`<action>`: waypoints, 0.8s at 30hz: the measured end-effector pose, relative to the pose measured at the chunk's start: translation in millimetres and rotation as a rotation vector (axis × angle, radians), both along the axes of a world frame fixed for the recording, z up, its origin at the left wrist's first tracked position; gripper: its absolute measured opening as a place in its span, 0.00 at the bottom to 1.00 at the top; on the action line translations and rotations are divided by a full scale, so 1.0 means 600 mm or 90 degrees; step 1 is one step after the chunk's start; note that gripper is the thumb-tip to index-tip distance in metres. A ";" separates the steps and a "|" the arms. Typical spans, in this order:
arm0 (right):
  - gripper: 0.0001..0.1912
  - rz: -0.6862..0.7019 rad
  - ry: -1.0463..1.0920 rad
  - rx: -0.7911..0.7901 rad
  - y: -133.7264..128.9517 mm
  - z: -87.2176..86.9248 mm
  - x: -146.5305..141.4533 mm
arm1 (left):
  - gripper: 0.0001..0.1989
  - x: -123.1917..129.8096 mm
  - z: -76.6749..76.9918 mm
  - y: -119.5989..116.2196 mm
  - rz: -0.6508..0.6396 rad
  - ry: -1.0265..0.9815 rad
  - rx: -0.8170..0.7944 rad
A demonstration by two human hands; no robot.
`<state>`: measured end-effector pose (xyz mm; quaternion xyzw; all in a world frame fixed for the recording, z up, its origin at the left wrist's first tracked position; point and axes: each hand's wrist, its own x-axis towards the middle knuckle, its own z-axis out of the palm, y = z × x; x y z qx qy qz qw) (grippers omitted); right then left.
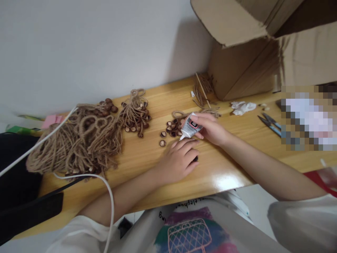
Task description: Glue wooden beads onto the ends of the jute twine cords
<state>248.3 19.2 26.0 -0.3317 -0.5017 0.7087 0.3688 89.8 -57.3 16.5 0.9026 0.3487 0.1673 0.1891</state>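
Note:
A silver glue tube [190, 129] is in my right hand [209, 128], its nozzle tilted down to the left over the knuckles of my left hand. My left hand [180, 160] rests palm down near the table's front, fingers bent. At its fingertips shows a dark nut shell [195, 159], mostly covered. Just behind both hands lie several brown nut shells [173, 134] with pale or dark hollow faces, some partly hidden by the tube. One cut shell [162, 143] lies apart, left of the tube.
Bundles of jute cord [97, 135] with nuts fill the left; a smaller corded bunch [135, 112] stands beside them. A white cable [112, 200] crosses my left forearm. At right are a cardboard box [242, 70], crumpled tissue [242, 107], scissors [271, 123] and a thin stick [202, 89].

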 end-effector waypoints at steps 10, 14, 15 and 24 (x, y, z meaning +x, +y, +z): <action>0.20 0.086 0.005 -0.021 -0.010 0.007 -0.004 | 0.09 0.002 0.000 -0.002 0.002 0.037 -0.012; 0.20 0.108 0.008 -0.060 -0.010 0.004 -0.006 | 0.10 0.002 0.000 -0.002 0.006 0.045 -0.016; 0.20 0.102 0.013 -0.067 -0.010 0.003 -0.007 | 0.10 0.002 0.001 -0.002 0.005 0.043 -0.018; 0.21 0.115 0.007 -0.075 -0.007 0.002 -0.008 | 0.09 0.002 0.001 -0.002 0.002 0.032 -0.008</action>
